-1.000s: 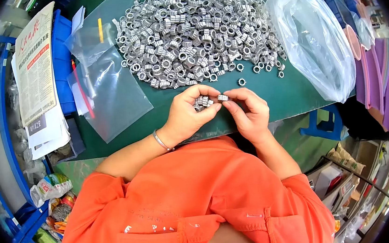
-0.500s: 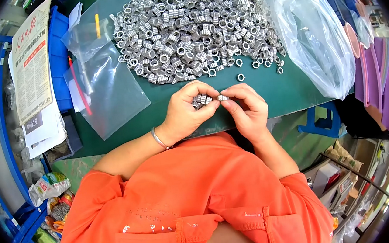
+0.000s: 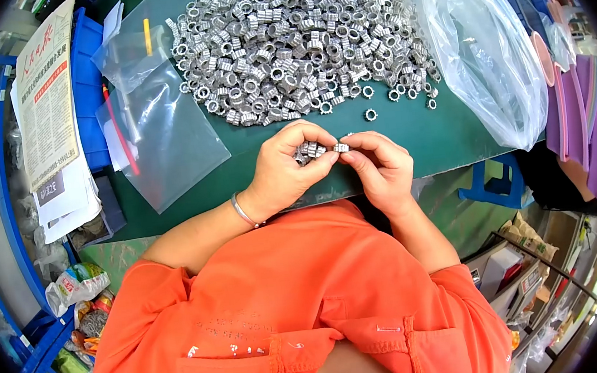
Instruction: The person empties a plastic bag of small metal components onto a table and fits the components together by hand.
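Several small toothed metal rings (image 3: 308,152) are gathered in the curled fingers of my left hand (image 3: 283,165). One more toothed ring (image 3: 341,148) sits between the fingertips of my right hand (image 3: 383,167), right beside the left thumb tip. Both hands are close together over the front edge of the green table (image 3: 251,137). Beyond them lies a large heap of the same rings (image 3: 299,42), with a few loose ones, such as a single ring (image 3: 371,115), in front of it. Fingers hide part of the rings in my left hand.
Clear plastic sheets (image 3: 172,141) lie left of the heap, with an orange-yellow stick (image 3: 147,37) on them. A newspaper (image 3: 49,95) rests by a blue bin (image 3: 89,84). To the right is a clear plastic bag (image 3: 480,61), and a blue stool (image 3: 492,186) stands below.
Both hands hold nearly the same place and grip. The ring in my right fingertips has shifted very slightly; the heap looks unchanged.
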Motion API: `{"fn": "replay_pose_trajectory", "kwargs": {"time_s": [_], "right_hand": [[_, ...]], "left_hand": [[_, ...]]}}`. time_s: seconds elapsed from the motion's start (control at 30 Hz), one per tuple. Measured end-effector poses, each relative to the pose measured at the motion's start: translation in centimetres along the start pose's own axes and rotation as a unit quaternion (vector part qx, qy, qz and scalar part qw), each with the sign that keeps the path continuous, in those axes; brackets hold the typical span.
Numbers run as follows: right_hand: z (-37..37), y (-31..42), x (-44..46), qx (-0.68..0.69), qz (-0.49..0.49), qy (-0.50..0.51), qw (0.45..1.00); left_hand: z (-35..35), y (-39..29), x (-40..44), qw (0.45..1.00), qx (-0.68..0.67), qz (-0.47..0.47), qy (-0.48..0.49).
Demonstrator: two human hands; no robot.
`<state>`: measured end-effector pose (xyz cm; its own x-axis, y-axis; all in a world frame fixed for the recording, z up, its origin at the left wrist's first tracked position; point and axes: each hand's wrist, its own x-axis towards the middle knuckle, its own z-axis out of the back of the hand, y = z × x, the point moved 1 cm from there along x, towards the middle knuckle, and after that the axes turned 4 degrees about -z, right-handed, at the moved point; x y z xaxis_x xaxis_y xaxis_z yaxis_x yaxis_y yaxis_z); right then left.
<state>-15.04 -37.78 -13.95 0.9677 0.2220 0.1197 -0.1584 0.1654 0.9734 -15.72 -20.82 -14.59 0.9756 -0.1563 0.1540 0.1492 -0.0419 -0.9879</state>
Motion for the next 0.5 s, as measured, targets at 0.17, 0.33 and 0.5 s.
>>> {"fn": "replay_pose_trajectory", "kwargs": {"time_s": [0.17,0.33,0.5], "right_hand": [[0.1,0.5,0.1,-0.037,0.041,0.0,0.998],[1.4,1.0,0.8,-0.166,0.121,-0.023,0.978],[3.5,-0.4,2.7,-0.252,0.04,-0.133,0.958]], "left_hand": [[-0.1,0.0,0.2,1.0,-0.008,-0.008,-0.017],[0.1,0.0,0.1,0.998,-0.036,0.059,0.011],[0.7,0.2,0.5,0.918,-0.336,0.209,-0.014]]}}
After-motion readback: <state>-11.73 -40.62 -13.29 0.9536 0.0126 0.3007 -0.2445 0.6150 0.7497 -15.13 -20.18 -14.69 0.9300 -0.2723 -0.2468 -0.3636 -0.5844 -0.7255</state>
